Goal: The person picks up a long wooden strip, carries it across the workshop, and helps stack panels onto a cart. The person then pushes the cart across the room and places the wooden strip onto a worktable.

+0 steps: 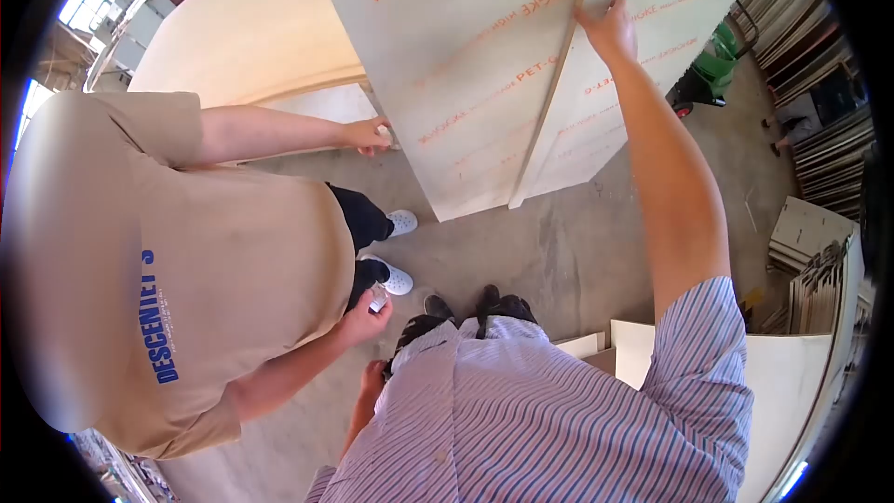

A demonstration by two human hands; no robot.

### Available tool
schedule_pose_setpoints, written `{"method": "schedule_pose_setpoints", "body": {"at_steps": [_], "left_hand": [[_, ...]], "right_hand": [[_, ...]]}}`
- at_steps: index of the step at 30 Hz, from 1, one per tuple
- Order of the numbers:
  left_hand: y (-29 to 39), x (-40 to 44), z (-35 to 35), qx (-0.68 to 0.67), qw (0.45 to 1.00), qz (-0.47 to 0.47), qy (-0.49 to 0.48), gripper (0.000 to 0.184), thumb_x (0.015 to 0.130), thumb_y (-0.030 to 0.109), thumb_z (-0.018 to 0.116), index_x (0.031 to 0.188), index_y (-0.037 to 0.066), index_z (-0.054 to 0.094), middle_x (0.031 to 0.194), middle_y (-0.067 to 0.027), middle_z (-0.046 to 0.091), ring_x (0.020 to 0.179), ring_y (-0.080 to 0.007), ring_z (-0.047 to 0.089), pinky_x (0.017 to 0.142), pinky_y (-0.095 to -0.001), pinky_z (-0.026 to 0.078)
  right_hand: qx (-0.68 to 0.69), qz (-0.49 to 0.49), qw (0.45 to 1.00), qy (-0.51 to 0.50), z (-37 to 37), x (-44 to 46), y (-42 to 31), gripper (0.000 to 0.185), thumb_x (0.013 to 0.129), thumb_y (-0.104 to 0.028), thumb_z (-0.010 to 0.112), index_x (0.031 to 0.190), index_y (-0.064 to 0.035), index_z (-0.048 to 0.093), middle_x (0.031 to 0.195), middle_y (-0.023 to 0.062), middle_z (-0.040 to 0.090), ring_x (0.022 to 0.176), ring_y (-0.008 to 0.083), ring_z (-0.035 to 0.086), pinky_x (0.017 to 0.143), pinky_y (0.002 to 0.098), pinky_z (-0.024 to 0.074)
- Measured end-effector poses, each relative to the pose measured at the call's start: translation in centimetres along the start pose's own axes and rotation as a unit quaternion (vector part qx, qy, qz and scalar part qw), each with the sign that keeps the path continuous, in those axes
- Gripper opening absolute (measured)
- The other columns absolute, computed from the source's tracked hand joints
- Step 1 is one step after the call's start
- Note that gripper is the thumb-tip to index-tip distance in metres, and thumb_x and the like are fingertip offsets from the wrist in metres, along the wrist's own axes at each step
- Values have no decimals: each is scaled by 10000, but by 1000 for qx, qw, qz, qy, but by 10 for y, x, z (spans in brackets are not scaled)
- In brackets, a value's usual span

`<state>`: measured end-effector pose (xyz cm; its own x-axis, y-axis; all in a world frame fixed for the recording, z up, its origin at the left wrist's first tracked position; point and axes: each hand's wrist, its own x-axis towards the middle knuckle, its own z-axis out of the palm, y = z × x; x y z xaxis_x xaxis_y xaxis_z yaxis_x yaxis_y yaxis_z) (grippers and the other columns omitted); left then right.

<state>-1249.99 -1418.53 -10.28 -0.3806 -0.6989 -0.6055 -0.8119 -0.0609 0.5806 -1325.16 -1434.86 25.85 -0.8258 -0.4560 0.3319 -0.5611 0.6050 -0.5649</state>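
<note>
My right hand [610, 30] is raised at arm's length against film-covered panels. Its fingers are at the narrow edge of the left white panel [466, 65], which carries orange print; the fingertips are partly hidden. Beside that edge stands the right white panel [666, 47], with similar print. My left hand [372, 377] hangs low by my hip, close to a dark thing at my waist. Its fingers are mostly hidden, so I cannot make out what they do.
A person in a tan shirt [233, 224] stands close on my left, one hand [368, 135] near the panel's edge. A curved pale board [251, 28] is behind. Stacked boards [819, 102] and a green machine [717, 65] stand right. Pale boards [782, 373] lean at lower right.
</note>
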Motion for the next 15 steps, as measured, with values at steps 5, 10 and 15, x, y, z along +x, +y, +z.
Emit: {"method": "schedule_pose_setpoints", "body": {"at_steps": [5,10,15], "left_hand": [[14,-15,3,-159,985,-58,20,272,866,236,533,970,5,632,881,-105,623,758,-203,588,657,-321,485],[23,-19,4,-236,967,-80,43,281,854,235,563,969,-13,626,801,-84,610,689,-166,563,614,-302,473],[20,-15,6,-167,983,-42,56,279,851,220,563,975,-22,624,841,-91,619,742,-167,561,682,-300,458]], "right_hand": [[6,-2,1000,19,5,12,1,705,693,-424,741,1114,65,457,1116,216,574,1044,341,562,868,402,461],[37,5,998,49,-7,22,-12,697,662,-385,762,1103,67,469,1105,202,573,1034,341,563,880,404,458],[52,33,998,12,0,22,-9,695,676,-358,761,1142,60,457,1143,211,554,1058,347,550,885,410,459]]}}
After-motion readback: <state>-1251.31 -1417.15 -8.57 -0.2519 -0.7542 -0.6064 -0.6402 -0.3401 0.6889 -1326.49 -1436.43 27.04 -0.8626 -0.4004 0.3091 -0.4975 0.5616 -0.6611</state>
